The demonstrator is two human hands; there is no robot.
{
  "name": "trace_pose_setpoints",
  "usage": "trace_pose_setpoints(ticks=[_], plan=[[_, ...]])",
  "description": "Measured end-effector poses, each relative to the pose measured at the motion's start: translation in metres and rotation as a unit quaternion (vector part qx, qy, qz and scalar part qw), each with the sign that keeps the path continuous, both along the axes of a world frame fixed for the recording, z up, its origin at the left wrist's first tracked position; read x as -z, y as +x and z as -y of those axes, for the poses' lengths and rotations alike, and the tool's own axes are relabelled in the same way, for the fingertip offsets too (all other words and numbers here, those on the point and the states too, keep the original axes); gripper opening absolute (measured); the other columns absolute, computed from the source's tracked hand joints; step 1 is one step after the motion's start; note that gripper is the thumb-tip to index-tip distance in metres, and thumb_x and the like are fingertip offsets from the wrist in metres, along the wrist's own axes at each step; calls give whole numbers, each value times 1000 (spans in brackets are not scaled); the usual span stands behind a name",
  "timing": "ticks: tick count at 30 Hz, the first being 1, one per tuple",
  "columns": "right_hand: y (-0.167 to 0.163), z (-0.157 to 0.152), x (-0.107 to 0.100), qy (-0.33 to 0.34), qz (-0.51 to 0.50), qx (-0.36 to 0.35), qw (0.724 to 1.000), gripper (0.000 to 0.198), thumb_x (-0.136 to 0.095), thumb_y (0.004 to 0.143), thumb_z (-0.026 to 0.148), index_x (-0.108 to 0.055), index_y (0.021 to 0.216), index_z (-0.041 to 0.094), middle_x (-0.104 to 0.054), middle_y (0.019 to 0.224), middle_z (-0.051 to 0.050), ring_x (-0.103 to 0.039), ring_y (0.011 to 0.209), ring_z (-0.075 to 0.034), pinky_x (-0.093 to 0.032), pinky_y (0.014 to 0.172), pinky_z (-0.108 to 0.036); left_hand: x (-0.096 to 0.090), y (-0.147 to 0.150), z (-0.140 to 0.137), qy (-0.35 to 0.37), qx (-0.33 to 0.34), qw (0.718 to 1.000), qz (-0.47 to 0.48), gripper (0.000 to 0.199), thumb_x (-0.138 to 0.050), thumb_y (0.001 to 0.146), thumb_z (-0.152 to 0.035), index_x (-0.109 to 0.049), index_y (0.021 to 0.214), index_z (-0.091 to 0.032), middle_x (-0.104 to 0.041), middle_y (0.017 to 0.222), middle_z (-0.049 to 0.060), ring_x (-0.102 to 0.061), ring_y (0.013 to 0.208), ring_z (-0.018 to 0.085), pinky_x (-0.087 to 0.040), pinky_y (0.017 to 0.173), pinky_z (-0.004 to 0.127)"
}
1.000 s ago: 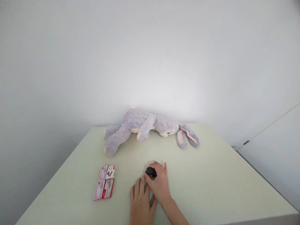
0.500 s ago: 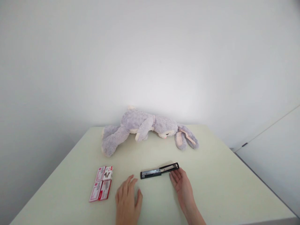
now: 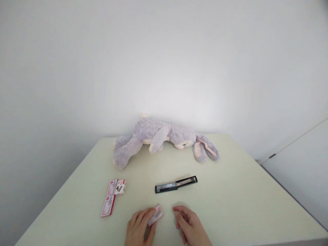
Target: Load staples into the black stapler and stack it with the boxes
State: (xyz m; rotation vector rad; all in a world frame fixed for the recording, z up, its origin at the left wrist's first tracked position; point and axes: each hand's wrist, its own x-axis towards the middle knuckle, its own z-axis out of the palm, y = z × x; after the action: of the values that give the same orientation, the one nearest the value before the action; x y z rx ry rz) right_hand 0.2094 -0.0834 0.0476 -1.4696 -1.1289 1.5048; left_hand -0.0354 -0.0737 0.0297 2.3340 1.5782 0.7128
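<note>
My left hand (image 3: 138, 227) grips a small red-and-white staple box (image 3: 155, 216) between thumb and fingers, low over the front of the table. To its right, my right hand (image 3: 188, 223) is empty, its fingers loosely curled with a gap at the thumb. Beyond both hands lies a black stapler (image 3: 176, 185), unfolded flat with its metal inside showing; neither hand touches it. Left of my left hand are a red-and-white box (image 3: 108, 206), another like it (image 3: 112, 187), and a white box (image 3: 120, 187) with a dark picture on it.
A grey plush rabbit (image 3: 153, 136) lies on its side along the back of the pale table (image 3: 230, 191), its ears to the right. Behind the table rises a white wall (image 3: 164, 68).
My left hand has taken one staple box from the group and brought it right, toward the middle. My right hand has left the stapler and drawn back nearer, fingers now curled.
</note>
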Motion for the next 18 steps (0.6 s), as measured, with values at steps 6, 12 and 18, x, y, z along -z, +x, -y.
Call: trace_pose_setpoints(ticks=[6,12,18], plan=[[22,-32,-7,53,85,-35,994,51,-62,84,66,-74,80,16,-60,61,2,-48,55,-11,-34,52,-22,-26,64,-19,-90,79,986,116,41,-71,90,-33,-64,130,-34,-72,121,4,-64,112,25,-54,96,40],[65,-37,-25,67,222,-16,973,40,-63,86,57,-73,77,19,-63,60,1,-52,55,-15,-36,55,-25,-16,61,-28,-100,65,981,151,43,-72,88,-25,-64,130,-32,-71,122,4,-62,117,24,-51,105,41],[55,-43,-56,142,366,-65,917,19,-64,84,31,-75,99,27,-67,66,2,-58,63,-17,-35,63,-26,-13,61,-25,-107,58,976,182,53,-69,86,-20,-60,136,-31,-70,122,6,-62,117,25,-51,105,44]])
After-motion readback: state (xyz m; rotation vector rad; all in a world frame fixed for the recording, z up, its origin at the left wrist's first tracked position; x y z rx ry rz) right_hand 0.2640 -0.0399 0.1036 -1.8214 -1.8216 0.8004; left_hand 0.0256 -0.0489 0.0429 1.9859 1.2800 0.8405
